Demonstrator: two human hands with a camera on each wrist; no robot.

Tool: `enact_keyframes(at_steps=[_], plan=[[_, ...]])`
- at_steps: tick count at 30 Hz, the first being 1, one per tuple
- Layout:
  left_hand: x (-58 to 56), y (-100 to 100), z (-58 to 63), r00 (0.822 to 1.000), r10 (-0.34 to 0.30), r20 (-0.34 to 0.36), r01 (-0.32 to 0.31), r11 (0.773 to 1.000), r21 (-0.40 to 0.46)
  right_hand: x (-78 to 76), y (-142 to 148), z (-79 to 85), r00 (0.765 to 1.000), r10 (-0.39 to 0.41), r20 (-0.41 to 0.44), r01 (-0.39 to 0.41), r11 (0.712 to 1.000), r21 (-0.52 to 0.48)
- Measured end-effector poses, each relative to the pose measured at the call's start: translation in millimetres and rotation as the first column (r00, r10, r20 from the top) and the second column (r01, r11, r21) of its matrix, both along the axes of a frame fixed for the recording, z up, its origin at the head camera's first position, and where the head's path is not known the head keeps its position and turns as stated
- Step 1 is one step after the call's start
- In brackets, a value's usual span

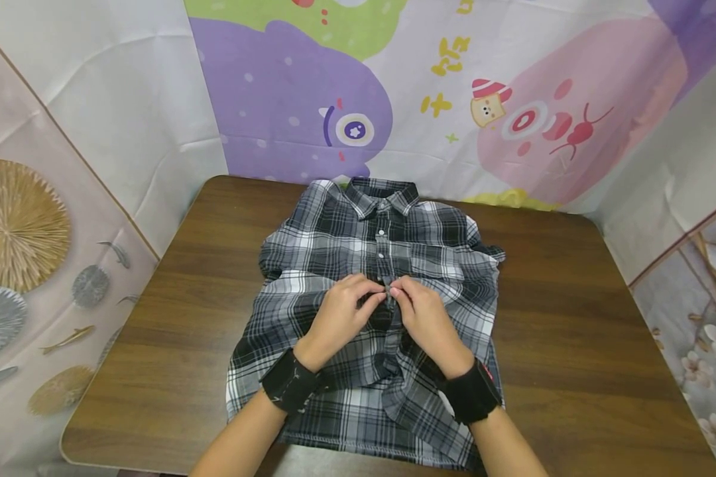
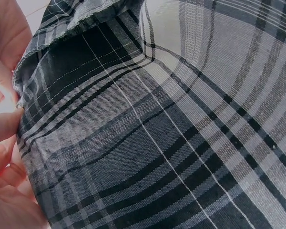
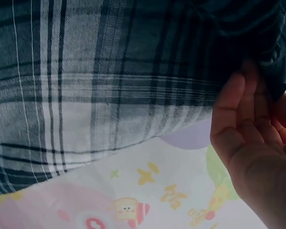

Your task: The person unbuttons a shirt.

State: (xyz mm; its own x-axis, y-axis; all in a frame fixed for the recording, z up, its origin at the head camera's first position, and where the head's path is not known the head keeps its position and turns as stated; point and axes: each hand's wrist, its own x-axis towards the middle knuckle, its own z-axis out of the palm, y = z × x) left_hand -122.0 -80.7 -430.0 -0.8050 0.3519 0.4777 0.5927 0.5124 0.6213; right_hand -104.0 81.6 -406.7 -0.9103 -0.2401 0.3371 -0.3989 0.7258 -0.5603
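Note:
A black, grey and white plaid button-up shirt (image 1: 319, 248) lies front up, with its collar (image 1: 383, 192) at the far end. White buttons (image 1: 382, 232) show on the upper placket. Halfway down the front, my left hand (image 1: 343, 315) pinches the placket between thumb and fingertips. Close against it, my right hand (image 1: 426, 315) pinches the same strip from the other side. Below the hands, the front edges hang apart and rumpled. In the right wrist view, the right fingers (image 3: 245, 102) reach into dark, shaded cloth. Whether a button sits between the fingertips is hidden.
Underneath is a brown wooden table (image 1: 573, 318) with rounded corners. Behind it hangs a cartoon-printed cloth (image 1: 298, 86). Patterned panels (image 1: 95, 199) stand at both sides. Each wrist wears a black band (image 1: 289, 381). The shirt's hem (image 1: 364, 444) reaches near the table's front edge.

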Motion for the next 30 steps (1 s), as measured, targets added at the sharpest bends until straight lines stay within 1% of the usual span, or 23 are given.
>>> enact_keyframes(at_steps=[5, 12, 17, 24, 30], plan=[[0.6, -0.1, 0.6, 1.0, -0.001, 0.002, 0.001, 1.0, 0.0, -1.7, 1.6, -2.2, 1.0, -0.005, 0.001, 0.005, 1.0, -0.026], [0.8, 0.6, 0.3, 1.0, 0.0, 0.017, 0.0, 1.0, -0.002, -2.0, 2.3, -3.6, 0.999, -0.017, 0.049, 0.019, 0.999, -0.05], [1.2, 0.8, 0.5, 1.0, 0.0, 0.021, 0.0, 1.0, -0.002, -1.4, -0.8, -2.2, 0.998, -0.026, 0.048, 0.028, 0.999, -0.037], [1.6, 2.3, -1.8, 1.0, 0.011, 0.005, -0.011, 1.0, -0.001, -1.3, -2.5, -3.5, 0.998, -0.032, 0.045, 0.033, 0.999, -0.018], [1.7, 3.2, -3.2, 1.0, 0.015, 0.023, -0.015, 1.0, -0.005, -2.4, -3.4, -6.4, 0.999, -0.039, 0.034, 0.039, 0.999, -0.001]])
